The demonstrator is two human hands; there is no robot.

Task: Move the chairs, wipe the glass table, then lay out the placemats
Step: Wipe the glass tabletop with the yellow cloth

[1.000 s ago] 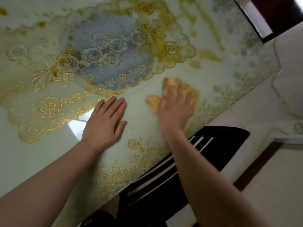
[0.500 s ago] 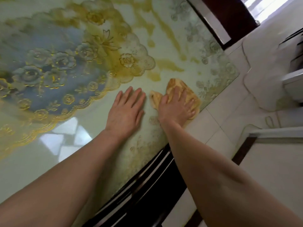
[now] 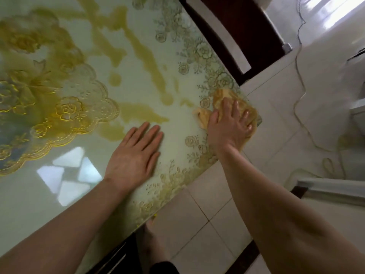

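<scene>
right hand: fingers spread, pressing flat on the cloth, not curled round it
cloth: bunched under the palm, showing past the fingertips and on the thumb side; no clear long axis
worktop: corner edge just outboard of right hand, so the next stroke likely runs inward
left hand: flat, fingers straight, braced on the glass near the thumb side, in that path
placemat: beyond left hand, well apart from cloth
chair: past fingertips, off the worktop
</scene>
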